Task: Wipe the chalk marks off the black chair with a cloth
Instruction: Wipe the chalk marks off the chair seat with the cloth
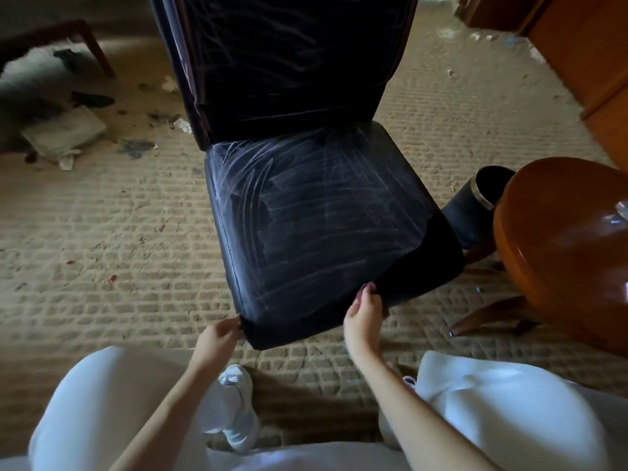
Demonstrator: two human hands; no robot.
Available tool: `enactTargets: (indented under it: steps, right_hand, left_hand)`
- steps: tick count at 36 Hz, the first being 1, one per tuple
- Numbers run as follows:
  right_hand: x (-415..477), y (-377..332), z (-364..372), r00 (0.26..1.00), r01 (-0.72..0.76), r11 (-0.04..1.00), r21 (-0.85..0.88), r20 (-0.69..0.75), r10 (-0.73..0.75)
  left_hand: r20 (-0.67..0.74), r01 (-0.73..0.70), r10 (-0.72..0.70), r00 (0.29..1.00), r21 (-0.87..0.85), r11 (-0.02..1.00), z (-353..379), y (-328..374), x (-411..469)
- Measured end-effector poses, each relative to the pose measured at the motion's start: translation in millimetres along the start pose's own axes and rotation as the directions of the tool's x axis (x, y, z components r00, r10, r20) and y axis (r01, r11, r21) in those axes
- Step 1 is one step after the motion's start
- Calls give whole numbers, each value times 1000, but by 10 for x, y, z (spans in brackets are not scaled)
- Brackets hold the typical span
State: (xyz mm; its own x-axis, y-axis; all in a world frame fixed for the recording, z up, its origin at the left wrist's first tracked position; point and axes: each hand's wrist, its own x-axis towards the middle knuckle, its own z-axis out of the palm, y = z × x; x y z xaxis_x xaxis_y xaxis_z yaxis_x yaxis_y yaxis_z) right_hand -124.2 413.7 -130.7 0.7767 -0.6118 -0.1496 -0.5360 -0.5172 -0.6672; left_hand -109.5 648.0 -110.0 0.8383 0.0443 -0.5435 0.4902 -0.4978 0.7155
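1. While the person sits low in white trousers, the black chair [306, 198] stands directly in front of them on a tan, ridged carpet [119, 215], its seat facing the camera and its backrest rising toward the top of the view.
2. White chalk marks [272, 171] streak across most of the seat, densest at its rear left, and fainter scribbles cover the backrest.
3. The left hand [217, 338] touches the seat's front left corner, fingers curled against the edge; whether that grip truly closes on the corner cannot be told.
4. The right hand [365, 314] sits at the front edge further right, its fingers curled over the rim of the seat cushion in a closed grip on the chair.
5. No cloth can be made out in either hand.
6. A round wooden desk [564, 246] stands at the right, with a dark cylindrical bin [482, 202] lying tipped between it and the chair.
7. A white shoe [238, 406] shows between the knees, and scraps of debris [64, 134] litter the carpet at the far left.
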Motion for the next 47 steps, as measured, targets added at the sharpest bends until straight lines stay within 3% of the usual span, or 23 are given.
enactTargets:
  steps: [5,8,12,16,17,19,22,24,30,39,47]
  right_hand:
    - [-482,-42,343,984,162,985,58,71,-166]
    - [-728,-95,445,935,194,972,130,277,-224]
    - [-947,-66,645,818,434,897,86,378,-432]
    - [-1077,-141,744,582,673,721,166,482,-655]
    - [-1070,-126,740,554,698,694,178,480,-680]
    - [-988,-100,620,607,667,722,184,427,-670]
    - [-687,55,298,760,597,789,143,213,-614]
    - [-410,198,38,825,558,827,64,61,-562]
    - [241,298,-520,891,385,908,-164,-191,-412]
    - [-10,-25,114,968,166,973,-158,-162,-192]
    - [-469,-160,371,918,393,901,-186,21,-396]
  left_hand:
    - [58,-16,13,998,45,999,8,-5,-25]
    - [64,-2,-2,998,65,998,14,-23,-22]
    - [63,-11,6,998,91,996,2,-50,-10]
    - [22,5,-6,1000,56,998,9,-23,-5]
    - [13,8,-8,1000,38,999,4,-23,3]
    - [25,20,-20,999,15,1000,-17,-51,34]
    - [41,47,-46,998,-13,999,-50,-66,54]
    - [43,30,-30,999,-15,999,-54,-59,55]
    - [59,-6,8,998,-29,1000,-53,-33,41]
    - [121,42,-34,992,-57,997,-37,-36,74]
    - [135,52,-40,990,-82,995,-11,-8,69]
